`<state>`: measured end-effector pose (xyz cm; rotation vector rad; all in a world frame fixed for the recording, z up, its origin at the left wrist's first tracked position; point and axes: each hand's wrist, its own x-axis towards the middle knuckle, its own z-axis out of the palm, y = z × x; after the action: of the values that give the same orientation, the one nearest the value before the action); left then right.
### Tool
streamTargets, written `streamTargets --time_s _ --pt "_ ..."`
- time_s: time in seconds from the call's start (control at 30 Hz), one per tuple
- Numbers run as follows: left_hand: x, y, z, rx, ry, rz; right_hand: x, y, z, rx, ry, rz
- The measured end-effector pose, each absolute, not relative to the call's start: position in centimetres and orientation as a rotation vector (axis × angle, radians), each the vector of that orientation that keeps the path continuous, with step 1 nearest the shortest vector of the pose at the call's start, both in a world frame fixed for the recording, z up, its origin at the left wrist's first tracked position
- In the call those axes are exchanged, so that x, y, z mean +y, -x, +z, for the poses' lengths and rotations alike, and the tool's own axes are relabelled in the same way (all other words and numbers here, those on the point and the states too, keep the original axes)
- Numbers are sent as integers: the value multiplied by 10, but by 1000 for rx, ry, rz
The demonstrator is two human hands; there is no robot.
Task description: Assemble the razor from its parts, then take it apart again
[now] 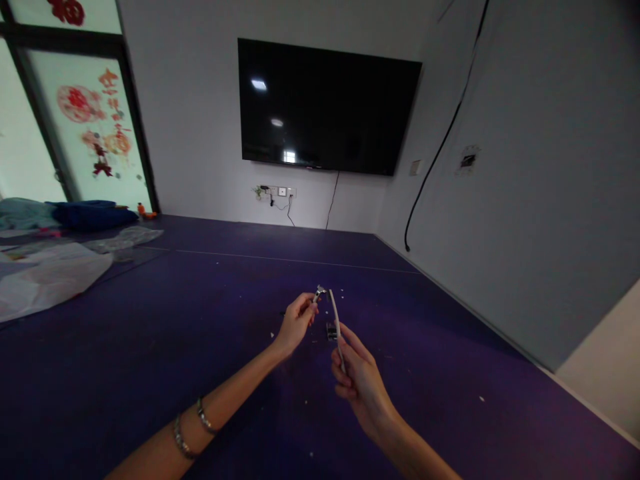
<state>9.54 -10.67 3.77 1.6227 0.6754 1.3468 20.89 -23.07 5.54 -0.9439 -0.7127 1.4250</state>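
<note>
My left hand pinches a small shiny metal piece between thumb and fingers; its exact kind is too small to make out. In my right hand is a thin white piece, slightly curved and seen nearly edge-on, its top end close to the metal piece. Whether the two touch, I cannot tell. Just left of my right fingers a small dark piece with pale marks shows, partly hidden behind the white piece. Two bracelets circle my left forearm.
Small white scraps lie scattered over the purple surface. At the left are clear plastic sheeting and a dark blue cloth bundle. A black cable hangs along the right wall. A television is mounted ahead.
</note>
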Motion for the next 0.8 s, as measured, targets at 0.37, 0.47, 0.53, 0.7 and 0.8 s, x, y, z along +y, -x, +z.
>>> streamTargets --time_s 0.37,0.47,0.53,0.7,0.8 --pt "-111 -97 39 675 -1610 1315 -231 -208 53 -691 927 1409" --pt "-112 -97 41 690 -1590 1339 -233 -209 54 -699 916 1403" --pt "-112 -97 40 686 -1592 1337 -231 -211 56 -708 907 1385" --pt "-113 -98 39 671 -1610 1333 -230 -208 56 -693 925 1396" --pt "-113 -97 40 677 -1597 1345 -234 -204 55 -670 925 1397"
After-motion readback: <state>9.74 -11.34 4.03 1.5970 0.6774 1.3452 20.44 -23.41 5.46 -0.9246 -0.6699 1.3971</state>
